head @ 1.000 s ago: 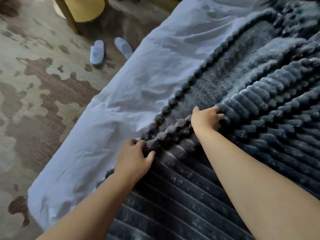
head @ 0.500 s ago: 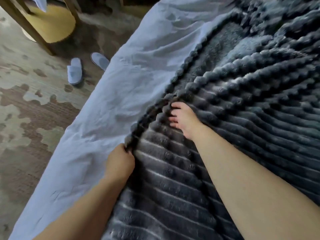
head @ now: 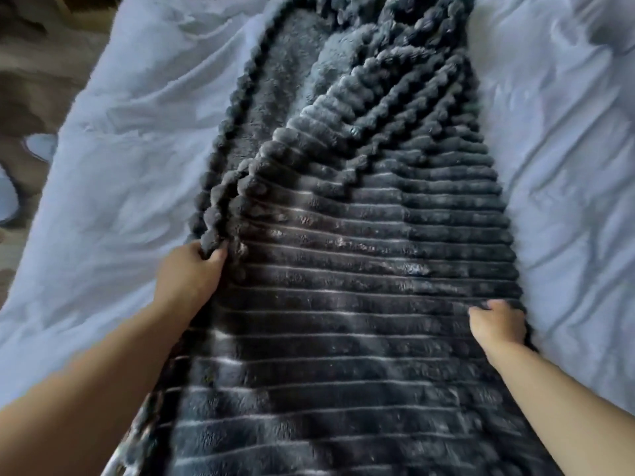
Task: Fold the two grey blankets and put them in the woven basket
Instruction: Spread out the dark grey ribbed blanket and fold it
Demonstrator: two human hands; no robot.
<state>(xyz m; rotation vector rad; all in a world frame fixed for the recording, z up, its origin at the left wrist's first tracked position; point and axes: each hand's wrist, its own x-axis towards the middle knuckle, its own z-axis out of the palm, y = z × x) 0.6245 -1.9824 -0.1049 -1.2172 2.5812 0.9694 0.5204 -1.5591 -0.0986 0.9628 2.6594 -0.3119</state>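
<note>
A dark grey ribbed blanket lies lengthwise down the middle of the bed, folded into a long strip with its far end rumpled. My left hand grips the strip's left edge, fingers curled round the bumpy hem. My right hand grips the right edge, lower down, fingers curled into the fabric. No second blanket shows apart from this one, and no woven basket is in view.
A crumpled white sheet covers the bed on both sides of the blanket. At the far left, patterned brown carpet and white slippers lie beside the bed.
My right hand has moved from the blanket's left edge across to its right edge. My left hand still holds the left hem. The view has swung right, centring the blanket.
</note>
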